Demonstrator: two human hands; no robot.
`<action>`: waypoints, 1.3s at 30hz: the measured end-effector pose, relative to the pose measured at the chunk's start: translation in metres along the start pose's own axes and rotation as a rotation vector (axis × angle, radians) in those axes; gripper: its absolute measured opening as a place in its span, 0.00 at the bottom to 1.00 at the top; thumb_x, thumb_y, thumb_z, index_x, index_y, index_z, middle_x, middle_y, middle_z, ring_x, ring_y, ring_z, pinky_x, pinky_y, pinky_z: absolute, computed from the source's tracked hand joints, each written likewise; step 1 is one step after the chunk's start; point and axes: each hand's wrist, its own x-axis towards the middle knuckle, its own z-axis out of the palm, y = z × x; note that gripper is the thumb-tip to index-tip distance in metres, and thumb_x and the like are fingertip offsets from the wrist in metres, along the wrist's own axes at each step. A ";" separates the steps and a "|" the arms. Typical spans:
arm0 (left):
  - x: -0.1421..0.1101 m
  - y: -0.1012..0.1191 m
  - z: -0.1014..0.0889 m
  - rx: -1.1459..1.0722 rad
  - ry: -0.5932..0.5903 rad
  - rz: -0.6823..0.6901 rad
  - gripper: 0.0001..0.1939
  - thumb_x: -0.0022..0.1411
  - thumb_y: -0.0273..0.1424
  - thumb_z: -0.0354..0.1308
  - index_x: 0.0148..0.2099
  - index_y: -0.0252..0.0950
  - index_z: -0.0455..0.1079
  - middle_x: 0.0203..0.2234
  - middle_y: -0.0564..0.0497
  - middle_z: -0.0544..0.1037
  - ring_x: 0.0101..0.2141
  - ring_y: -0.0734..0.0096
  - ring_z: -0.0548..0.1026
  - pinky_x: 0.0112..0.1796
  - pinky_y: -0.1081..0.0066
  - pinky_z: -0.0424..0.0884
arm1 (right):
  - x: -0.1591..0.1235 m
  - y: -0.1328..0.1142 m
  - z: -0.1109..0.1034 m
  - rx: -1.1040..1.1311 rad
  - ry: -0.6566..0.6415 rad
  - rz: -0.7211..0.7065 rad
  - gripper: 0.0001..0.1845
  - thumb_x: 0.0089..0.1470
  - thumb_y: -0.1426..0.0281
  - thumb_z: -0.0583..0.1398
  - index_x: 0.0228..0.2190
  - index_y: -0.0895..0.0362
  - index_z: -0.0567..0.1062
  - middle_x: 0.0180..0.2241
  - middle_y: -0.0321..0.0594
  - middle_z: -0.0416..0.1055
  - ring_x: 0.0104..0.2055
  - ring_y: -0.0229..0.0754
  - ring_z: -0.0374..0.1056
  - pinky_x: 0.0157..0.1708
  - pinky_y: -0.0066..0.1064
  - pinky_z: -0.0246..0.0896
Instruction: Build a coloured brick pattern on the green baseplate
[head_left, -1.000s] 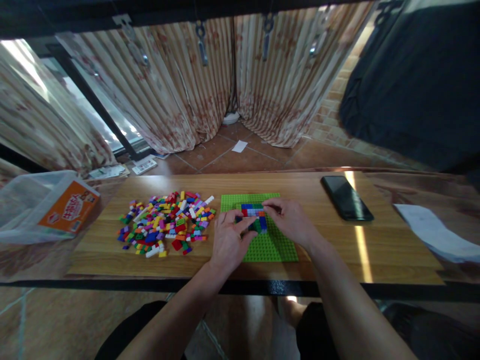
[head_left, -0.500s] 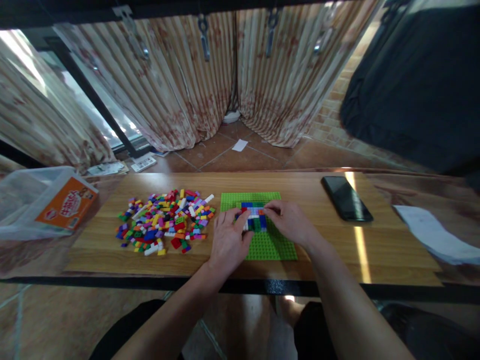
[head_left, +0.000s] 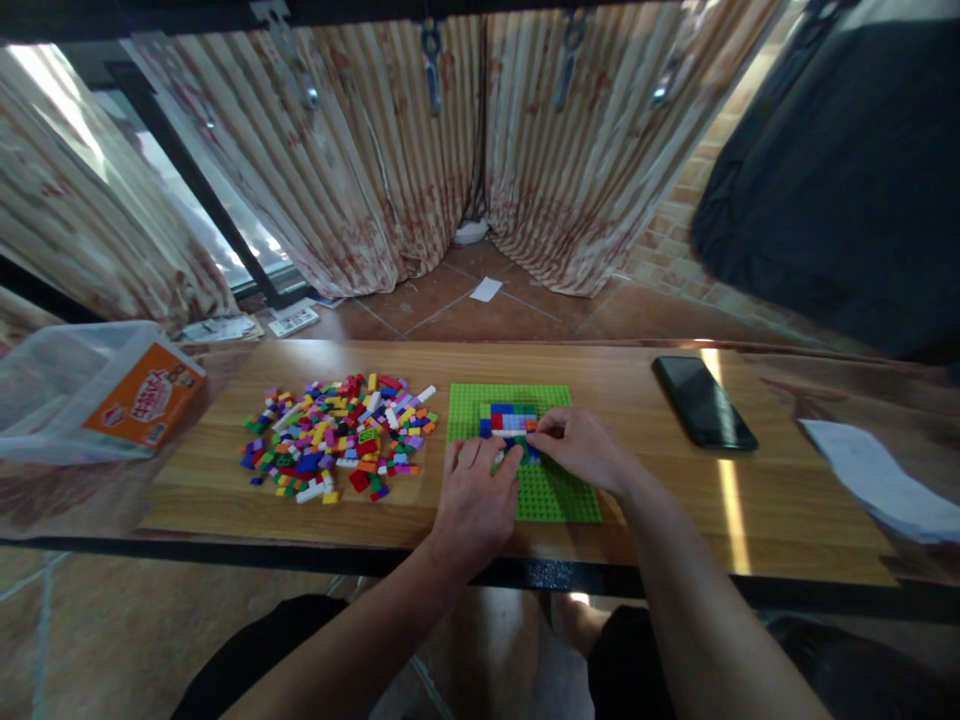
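Note:
A green studded baseplate (head_left: 561, 500) lies on the table between my hands. On it sits a flat patch of joined toy bricks (head_left: 514, 412) in blue, red, white, green and orange; my fingers cover its near part. My left hand (head_left: 480, 490) is bent over the patch's near left side, its fingers and thumb closed against the bricks. At the patch's right edge, the thumb and fingers of my right hand (head_left: 581, 445) are pinched together beside an orange brick. Whatever lies between those fingertips is hidden. Left of the baseplate spreads a heap of loose coloured bricks (head_left: 337, 435).
A black phone (head_left: 705, 402) lies on the right of the wooden table (head_left: 637, 540), with white paper (head_left: 885, 485) beyond it. At the far left stands a clear plastic tub (head_left: 67, 400) with an orange label. Curtains (head_left: 390, 170) hang behind the table.
My left hand has slid toward me and right, from the patch's left side to its near side, uncovering more of the far bricks. My right hand stays at the right edge. The view has shifted slightly.

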 end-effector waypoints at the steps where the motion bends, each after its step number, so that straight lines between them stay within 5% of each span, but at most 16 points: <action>1: 0.000 0.000 0.000 0.002 -0.004 -0.001 0.18 0.64 0.32 0.52 0.54 0.36 0.70 0.47 0.43 0.73 0.46 0.56 0.68 0.48 0.54 0.63 | 0.000 0.000 0.001 -0.002 0.000 0.004 0.10 0.50 0.64 0.60 0.25 0.57 0.77 0.21 0.35 0.71 0.23 0.36 0.62 0.24 0.28 0.51; 39: 0.005 -0.005 -0.002 0.074 -0.111 0.047 0.19 0.65 0.28 0.50 0.57 0.37 0.67 0.49 0.45 0.73 0.47 0.58 0.69 0.46 0.58 0.66 | 0.005 0.001 0.008 0.049 0.066 0.074 0.08 0.45 0.65 0.63 0.24 0.57 0.78 0.23 0.37 0.74 0.26 0.38 0.66 0.25 0.28 0.55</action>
